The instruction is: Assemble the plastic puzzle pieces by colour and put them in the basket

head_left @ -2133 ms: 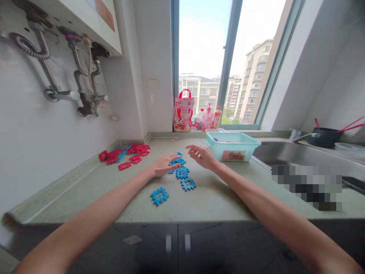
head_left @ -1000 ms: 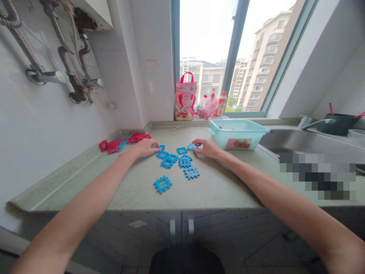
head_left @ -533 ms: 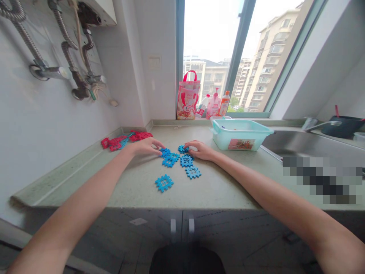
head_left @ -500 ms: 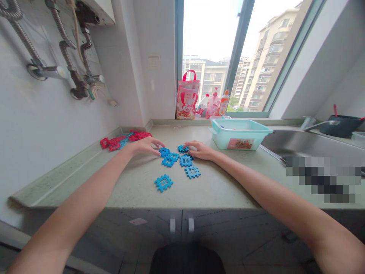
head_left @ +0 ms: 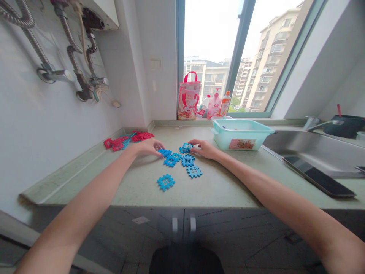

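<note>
Several blue notched building tiles with window-like cutouts lie on the counter. My left hand [head_left: 150, 147] has its thumb and fingers closed at the edge of a blue notched tile [head_left: 164, 153]. Across from it, my right hand [head_left: 204, 149] pinches another notched tile [head_left: 186, 147], which looks slightly tilted. Between the hands are an overlapping tile [head_left: 171, 160] and a tile [head_left: 188, 160] just below my right fingers. Nearer to me lie a tile with an arched cutout [head_left: 194, 171] and a separate tile [head_left: 165, 182].
Red and blue pieces [head_left: 122, 141] are heaped by the left wall. A mint plastic tub [head_left: 242, 134] stands at the back right, beside the sink [head_left: 310, 146]. A dark flat phone-like object [head_left: 319, 177] lies by the sink's edge. A bag [head_left: 188, 99] and bottles [head_left: 214, 106] line the windowsill.
My right fingers have taken hold of the back tile and tipped it up a little. My left fingers have closed in on a tile's edge. The view has shifted slightly.
</note>
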Tool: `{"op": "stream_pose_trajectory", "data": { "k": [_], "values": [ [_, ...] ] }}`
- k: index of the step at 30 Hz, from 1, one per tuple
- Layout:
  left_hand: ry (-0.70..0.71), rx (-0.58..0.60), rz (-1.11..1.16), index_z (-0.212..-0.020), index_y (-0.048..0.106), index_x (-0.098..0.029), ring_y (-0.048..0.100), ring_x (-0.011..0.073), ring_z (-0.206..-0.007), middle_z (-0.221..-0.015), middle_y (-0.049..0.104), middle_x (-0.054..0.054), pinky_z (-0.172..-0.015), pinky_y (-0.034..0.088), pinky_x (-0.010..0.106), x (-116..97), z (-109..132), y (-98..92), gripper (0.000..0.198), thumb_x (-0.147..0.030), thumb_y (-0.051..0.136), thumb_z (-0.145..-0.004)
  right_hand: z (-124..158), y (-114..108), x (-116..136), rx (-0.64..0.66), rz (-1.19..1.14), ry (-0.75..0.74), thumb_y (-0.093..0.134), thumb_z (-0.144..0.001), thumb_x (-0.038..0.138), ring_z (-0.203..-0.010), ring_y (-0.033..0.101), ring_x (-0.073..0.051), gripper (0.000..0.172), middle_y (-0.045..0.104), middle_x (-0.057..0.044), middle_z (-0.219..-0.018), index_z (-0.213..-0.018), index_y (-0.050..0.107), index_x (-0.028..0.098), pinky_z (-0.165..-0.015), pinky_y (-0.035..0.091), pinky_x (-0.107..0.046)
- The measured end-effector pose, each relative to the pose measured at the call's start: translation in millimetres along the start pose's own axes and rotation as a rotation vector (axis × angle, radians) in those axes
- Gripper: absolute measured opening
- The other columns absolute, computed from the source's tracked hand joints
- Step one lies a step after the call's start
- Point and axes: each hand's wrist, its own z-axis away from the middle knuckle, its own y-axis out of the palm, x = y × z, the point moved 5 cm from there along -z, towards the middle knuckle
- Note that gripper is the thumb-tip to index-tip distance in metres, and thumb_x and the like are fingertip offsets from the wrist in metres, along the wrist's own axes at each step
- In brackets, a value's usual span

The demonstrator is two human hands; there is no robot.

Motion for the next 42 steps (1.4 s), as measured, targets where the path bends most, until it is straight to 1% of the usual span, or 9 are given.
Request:
{"op": "stream_pose_trajectory", "data": {
  "k": [8,14,17,20,23,27,30,37,42],
  "values": [
    [-0.059,0.073,0.063,-0.123,0.078,-0.024,0.069,0.0224,-0.09,-0.098,0.076,0.004,-0.078,0.05,0.029,-2.0,4.3,-0.5,0.077,-0.061,0.091,-0.057,-2.6,11.3,17.4,0.102,0.02,-0.103,0.062,-0.098,0.028,-0.142,0.057,-0.026,0.025,0.073,-0.008,-0.135,-0.117,0.077,0.024,-0.119,0.042,-0.043],
    [-0.039,0.021,0.006,-0.108,0.081,-0.023,0.068,0.0223,-0.087,-0.096,0.076,0.004,-0.073,0.048,0.028,-1.7,4.0,-1.2,0.062,-0.062,0.089,-0.06,-3.6,10.0,2.6,0.084,0.078,0.06,0.074,-0.093,0.044,-0.129,0.065,-0.03,0.055,0.067,-0.011,-0.145,-0.143,0.065,0.024,-0.113,0.048,-0.043],
    [-0.03,-0.033,-0.022,-0.102,0.081,-0.022,0.067,0.022,-0.084,-0.092,0.075,0.004,-0.071,0.047,0.029,-6.5,6.6,-7.3,0.057,-0.061,0.087,-0.062,-7.5,10.8,2.1,0.098,0.135,0.022,0.07,-0.095,0.046,-0.131,0.063,-0.03,0.047,0.068,-0.013,-0.142,-0.133,0.072,0.02,-0.114,0.046,-0.04],
    [0.005,-0.082,0.044,-0.107,0.079,-0.021,0.066,0.0217,-0.084,-0.09,0.073,0.003,-0.071,0.047,0.029,-21.3,11.9,-14.4,0.062,-0.061,0.087,-0.062,-9.2,11.2,3.7,0.13,0.152,-0.035,0.063,-0.099,0.048,-0.112,0.07,-0.026,0.041,0.075,-0.011,-0.123,-0.123,0.077,0.018,-0.102,0.051,-0.035],
    [0.061,0.018,0.126,-0.115,0.077,-0.022,0.066,0.0199,-0.085,-0.093,0.072,0.003,-0.072,0.049,0.028,-41.1,15.3,-9.3,0.066,-0.058,0.09,-0.061,-7.0,10.4,-0.3,0.136,0.123,0.001,0.063,-0.099,0.049,-0.103,0.071,-0.023,0.043,0.077,-0.01,-0.116,-0.124,0.076,0.017,-0.095,0.053,-0.034],
    [0.047,0.191,0.081,-0.115,0.076,-0.026,0.066,0.0196,-0.086,-0.093,0.072,0.001,-0.072,0.049,0.026,-51.1,14.3,8.7,0.066,-0.055,0.093,-0.058,-4.9,5.5,-10.7,0.069,-0.005,0.155,0.066,-0.098,0.048,-0.116,0.069,-0.025,0.052,0.072,-0.012,-0.137,-0.141,0.067,0.019,-0.104,0.052,-0.037],
    [0.069,0.212,0.055,-0.116,0.074,-0.027,0.064,0.0179,-0.082,-0.091,0.07,-0.001,-0.069,0.047,0.025,-51.5,12.9,16.4,0.068,-0.053,0.094,-0.057,-13.5,1.9,-9.9,0.073,-0.035,0.204,0.065,-0.099,0.052,-0.121,0.069,-0.026,0.048,0.072,-0.01,-0.138,-0.135,0.071,0.022,-0.107,0.051,-0.037],
    [0.085,0.148,0.051,-0.105,0.079,-0.024,0.062,0.0173,-0.075,-0.081,0.069,-0.001,-0.065,0.044,0.027,-56.8,15.3,16.5,0.055,-0.052,0.092,-0.059,-48.4,17.5,2.3,0.06,0.221,0.328,0.064,-0.082,0.086,-0.093,0.075,-0.028,0.07,0.081,-0.011,-0.099,-0.103,0.081,0.021,-0.083,0.057,-0.035],
    [0.147,-0.03,-0.012,-0.101,0.08,-0.02,0.062,0.0189,-0.079,-0.087,0.071,0.002,-0.068,0.043,0.029,-55.1,10.2,8.7,0.053,-0.054,0.087,-0.062,-50.3,28.9,10.2,-0.039,0.373,0.294,0.079,-0.076,0.074,-0.099,0.074,-0.031,0.054,0.08,-0.012,-0.101,-0.097,0.083,0.025,-0.084,0.056,-0.035]
  ]
}}
